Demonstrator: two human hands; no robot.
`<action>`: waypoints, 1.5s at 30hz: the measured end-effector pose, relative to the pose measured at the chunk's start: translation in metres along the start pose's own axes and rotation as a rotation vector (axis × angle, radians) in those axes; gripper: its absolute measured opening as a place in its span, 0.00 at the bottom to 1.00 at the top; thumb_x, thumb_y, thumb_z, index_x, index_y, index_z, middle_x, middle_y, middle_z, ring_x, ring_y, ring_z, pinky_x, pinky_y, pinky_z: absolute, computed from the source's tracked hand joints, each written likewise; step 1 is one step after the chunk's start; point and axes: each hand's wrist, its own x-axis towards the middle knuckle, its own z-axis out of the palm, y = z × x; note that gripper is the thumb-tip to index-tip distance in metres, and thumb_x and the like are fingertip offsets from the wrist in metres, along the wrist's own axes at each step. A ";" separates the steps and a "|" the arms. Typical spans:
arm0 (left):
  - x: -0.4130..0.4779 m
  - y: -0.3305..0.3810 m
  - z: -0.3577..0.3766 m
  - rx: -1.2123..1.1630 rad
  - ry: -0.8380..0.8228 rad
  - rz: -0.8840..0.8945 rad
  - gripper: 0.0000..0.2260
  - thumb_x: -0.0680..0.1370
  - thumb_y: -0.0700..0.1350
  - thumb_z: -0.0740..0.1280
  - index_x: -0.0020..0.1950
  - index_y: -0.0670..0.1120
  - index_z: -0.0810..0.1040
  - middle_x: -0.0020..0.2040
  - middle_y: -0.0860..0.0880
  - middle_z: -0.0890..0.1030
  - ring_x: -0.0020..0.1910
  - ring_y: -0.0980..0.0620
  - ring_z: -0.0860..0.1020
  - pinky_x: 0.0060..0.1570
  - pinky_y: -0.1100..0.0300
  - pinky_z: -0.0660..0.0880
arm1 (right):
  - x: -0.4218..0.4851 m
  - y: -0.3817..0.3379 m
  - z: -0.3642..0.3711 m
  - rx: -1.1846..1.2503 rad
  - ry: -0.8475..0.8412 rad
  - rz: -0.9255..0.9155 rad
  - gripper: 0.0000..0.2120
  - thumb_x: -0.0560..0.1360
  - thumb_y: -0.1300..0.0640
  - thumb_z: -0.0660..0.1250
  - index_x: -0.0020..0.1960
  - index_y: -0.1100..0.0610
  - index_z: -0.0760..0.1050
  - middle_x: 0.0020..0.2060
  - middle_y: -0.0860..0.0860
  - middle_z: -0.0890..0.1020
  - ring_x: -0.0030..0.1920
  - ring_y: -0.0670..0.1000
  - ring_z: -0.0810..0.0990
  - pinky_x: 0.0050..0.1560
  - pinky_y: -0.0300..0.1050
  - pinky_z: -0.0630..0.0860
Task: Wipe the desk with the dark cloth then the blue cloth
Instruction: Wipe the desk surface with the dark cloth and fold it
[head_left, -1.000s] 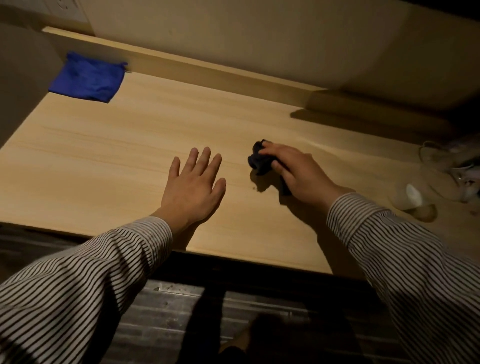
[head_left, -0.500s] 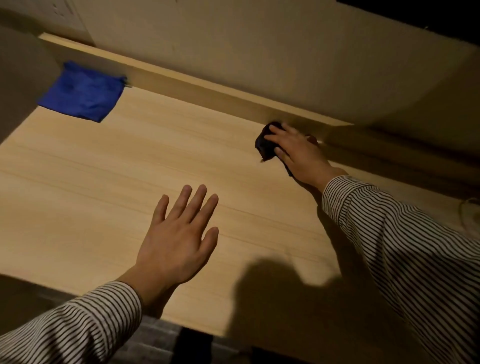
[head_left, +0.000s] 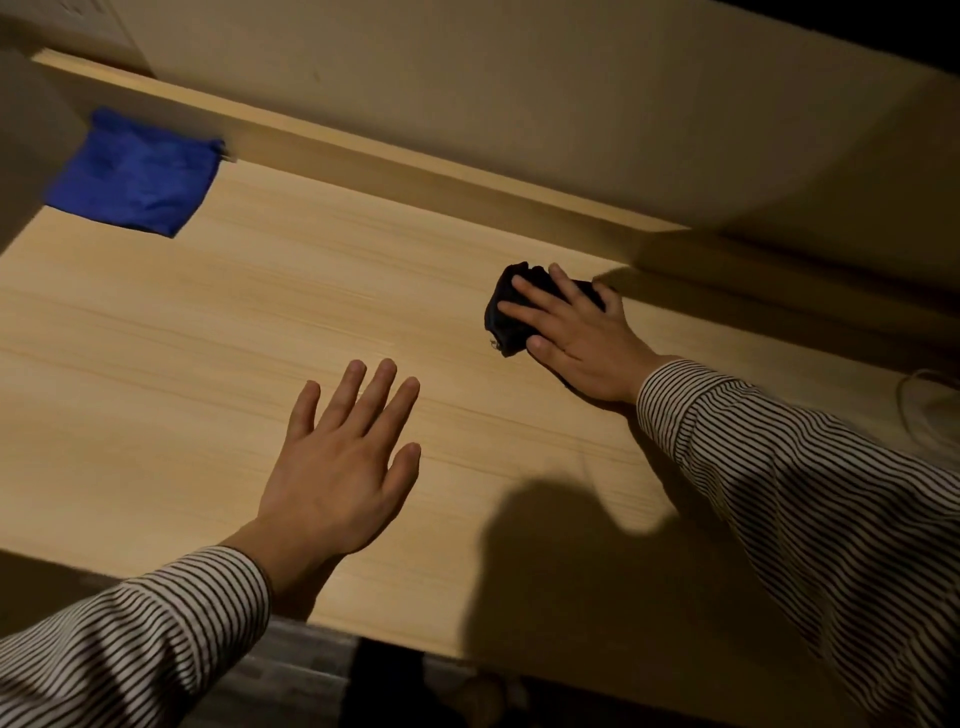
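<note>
A light wooden desk (head_left: 218, 332) fills the view. My right hand (head_left: 576, 332) presses a bunched dark cloth (head_left: 506, 322) flat onto the desk right of centre, a little short of the back rail; fingers lie over the cloth and most of it is hidden under the palm. My left hand (head_left: 337, 467) rests palm down on the desk near the front edge, fingers spread, holding nothing. A blue cloth (head_left: 135, 179) lies flat in the far left corner, well away from both hands.
A raised wooden rail (head_left: 415, 166) runs along the desk's back, with a beige wall behind it. A pale cable loop (head_left: 930, 410) shows at the right edge. My shadow falls over the desk's front right part. Dark floor lies below the front edge.
My right hand slid the dark cloth from mid-desk to the back rail, then slightly back toward me. The left hand stayed flat on the desk. The camera moved closer over the desk.
</note>
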 end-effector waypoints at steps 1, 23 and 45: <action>0.000 0.000 0.000 -0.005 0.001 0.002 0.30 0.86 0.65 0.42 0.88 0.57 0.46 0.88 0.53 0.45 0.87 0.49 0.40 0.83 0.39 0.43 | -0.006 -0.006 0.002 0.000 0.003 0.003 0.24 0.86 0.37 0.42 0.81 0.33 0.48 0.83 0.36 0.46 0.83 0.52 0.39 0.76 0.69 0.42; 0.002 -0.003 -0.010 -0.085 -0.037 0.041 0.33 0.84 0.65 0.41 0.88 0.55 0.46 0.89 0.50 0.45 0.87 0.45 0.41 0.81 0.35 0.41 | -0.178 -0.190 0.076 -0.004 0.005 0.061 0.25 0.86 0.38 0.45 0.83 0.37 0.50 0.84 0.39 0.48 0.83 0.51 0.38 0.78 0.69 0.43; -0.178 0.025 -0.121 -2.273 -0.490 -0.618 0.17 0.83 0.49 0.70 0.67 0.40 0.85 0.62 0.35 0.85 0.55 0.38 0.86 0.53 0.44 0.84 | -0.177 -0.341 -0.049 -0.027 0.043 -0.102 0.20 0.85 0.50 0.61 0.73 0.57 0.70 0.83 0.55 0.59 0.81 0.60 0.54 0.73 0.62 0.63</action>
